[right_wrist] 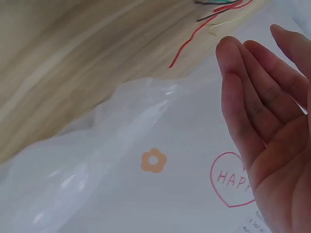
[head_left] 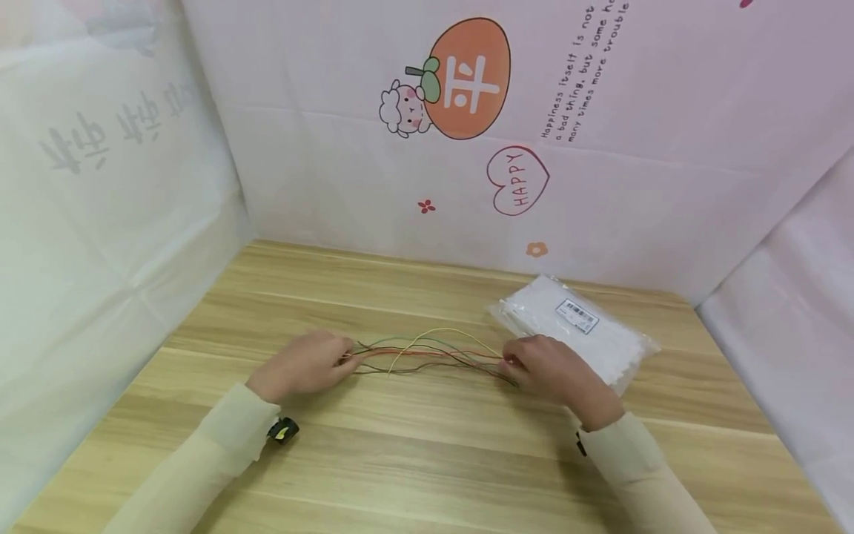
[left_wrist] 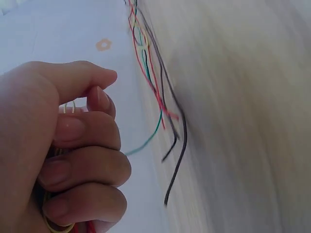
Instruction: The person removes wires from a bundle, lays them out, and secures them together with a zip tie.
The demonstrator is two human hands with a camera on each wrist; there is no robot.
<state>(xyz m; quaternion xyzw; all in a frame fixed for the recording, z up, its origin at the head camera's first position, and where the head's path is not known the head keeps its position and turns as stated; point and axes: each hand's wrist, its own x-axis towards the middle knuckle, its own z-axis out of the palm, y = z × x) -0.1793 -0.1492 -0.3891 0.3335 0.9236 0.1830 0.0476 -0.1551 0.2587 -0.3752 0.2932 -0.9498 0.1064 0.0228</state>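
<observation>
Several thin wires [head_left: 416, 354], red, black, green and yellow, stretch loosely across the wooden table between the two hands. My left hand [head_left: 308, 363] is at their left end; in the left wrist view its curled fingers [left_wrist: 90, 162] hold yellow and red strands against the palm. Other loose wire ends [left_wrist: 167, 194] hang beyond that hand. At the right end is my right hand [head_left: 550, 371], and the right wrist view shows its fingers [right_wrist: 238, 107] slightly bent, thumb apart, nothing visible in the palm. A red wire [right_wrist: 189, 41] lies past those fingertips.
Partly behind the right hand lies a clear plastic bag [head_left: 600, 341] with white contents and a barcode label [head_left: 577, 316]. A white printed cloth [head_left: 333, 148] rises along the back edge of the wooden table [head_left: 414, 467], with more cloth on both sides.
</observation>
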